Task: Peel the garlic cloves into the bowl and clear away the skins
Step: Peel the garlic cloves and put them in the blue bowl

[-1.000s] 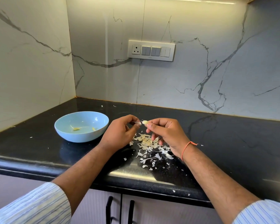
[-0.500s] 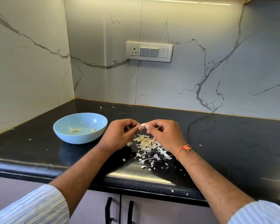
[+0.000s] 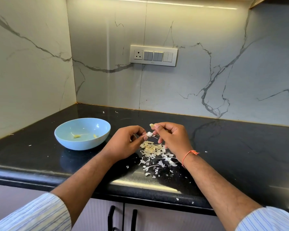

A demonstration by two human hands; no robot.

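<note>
Pale garlic clove (image 3: 151, 125) pinched in right hand (image 3: 173, 138), skin (image 3: 148, 134) in left hand (image 3: 126, 144).

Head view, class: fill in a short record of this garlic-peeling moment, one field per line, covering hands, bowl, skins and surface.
left hand: pinches a bit of papery skin
right hand: holds a garlic clove at its fingertips
bowl: light blue, left of the hands, a few peeled pieces inside
skin pile: on the counter below the hands, scraps scattered toward the front edge
counter: black, glossy
</note>
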